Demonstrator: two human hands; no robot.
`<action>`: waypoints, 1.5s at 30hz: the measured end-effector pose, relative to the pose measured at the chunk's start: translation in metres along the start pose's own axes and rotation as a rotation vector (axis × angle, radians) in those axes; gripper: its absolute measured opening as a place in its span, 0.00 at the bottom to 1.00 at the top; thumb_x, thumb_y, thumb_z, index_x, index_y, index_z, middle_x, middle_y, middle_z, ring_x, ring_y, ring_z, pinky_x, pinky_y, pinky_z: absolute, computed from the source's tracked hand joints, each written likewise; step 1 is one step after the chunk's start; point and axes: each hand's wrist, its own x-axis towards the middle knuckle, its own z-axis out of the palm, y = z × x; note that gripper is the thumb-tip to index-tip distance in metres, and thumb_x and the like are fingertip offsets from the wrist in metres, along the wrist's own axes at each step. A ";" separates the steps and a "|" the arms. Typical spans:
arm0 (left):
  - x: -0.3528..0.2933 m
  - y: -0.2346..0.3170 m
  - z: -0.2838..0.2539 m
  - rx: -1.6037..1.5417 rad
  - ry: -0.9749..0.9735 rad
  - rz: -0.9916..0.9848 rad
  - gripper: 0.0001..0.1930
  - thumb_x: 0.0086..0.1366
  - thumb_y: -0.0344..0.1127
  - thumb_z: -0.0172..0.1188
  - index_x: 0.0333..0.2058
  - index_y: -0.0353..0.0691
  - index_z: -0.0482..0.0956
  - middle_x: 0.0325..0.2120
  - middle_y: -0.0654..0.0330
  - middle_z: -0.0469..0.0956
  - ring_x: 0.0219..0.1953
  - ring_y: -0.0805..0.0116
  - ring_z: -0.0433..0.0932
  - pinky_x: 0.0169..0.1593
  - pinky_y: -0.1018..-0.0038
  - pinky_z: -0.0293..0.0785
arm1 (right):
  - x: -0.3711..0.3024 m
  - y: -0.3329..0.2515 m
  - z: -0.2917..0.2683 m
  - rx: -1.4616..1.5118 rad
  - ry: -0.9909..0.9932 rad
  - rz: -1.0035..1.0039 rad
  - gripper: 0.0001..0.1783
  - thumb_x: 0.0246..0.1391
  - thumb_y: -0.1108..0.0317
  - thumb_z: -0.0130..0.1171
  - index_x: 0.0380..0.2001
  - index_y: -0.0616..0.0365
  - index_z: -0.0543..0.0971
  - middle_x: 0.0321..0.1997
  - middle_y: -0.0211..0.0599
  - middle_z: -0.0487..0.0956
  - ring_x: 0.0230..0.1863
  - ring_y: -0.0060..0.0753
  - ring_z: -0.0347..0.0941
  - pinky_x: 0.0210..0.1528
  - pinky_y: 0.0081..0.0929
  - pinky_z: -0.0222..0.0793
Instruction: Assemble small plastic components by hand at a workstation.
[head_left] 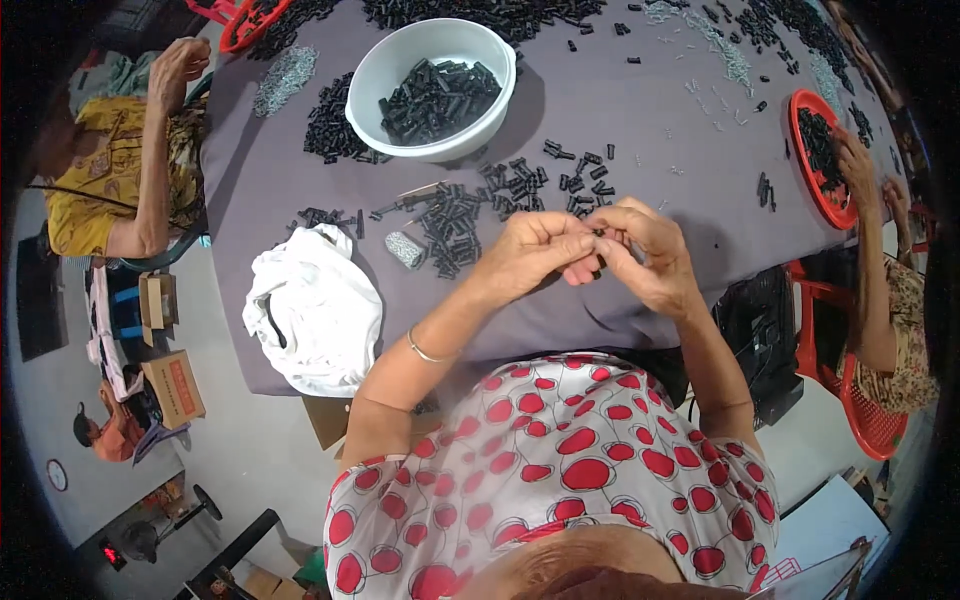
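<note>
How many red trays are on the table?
2. One red tray sits at the right edge, filled with black parts under a co-worker's hand. Another red tray lies at the top left, partly cut off; more may be hidden outside the view.

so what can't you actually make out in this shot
- Small black part, head view: pinched between left hand and right hand; fingers cover most of it.
- Loose black pieces: too small for detail.
- Red tray: a co-worker's hand covers part.

Assembly workshop: parts-strewn table (640,110)
</note>
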 end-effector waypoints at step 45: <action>-0.019 0.019 0.002 0.179 0.231 0.125 0.12 0.58 0.30 0.62 0.42 0.36 0.76 0.32 0.64 0.76 0.33 0.78 0.73 0.38 0.82 0.71 | 0.029 -0.016 0.001 -0.432 0.002 -0.269 0.13 0.38 0.73 0.61 0.32 0.54 0.76 0.33 0.38 0.75 0.37 0.42 0.72 0.39 0.39 0.65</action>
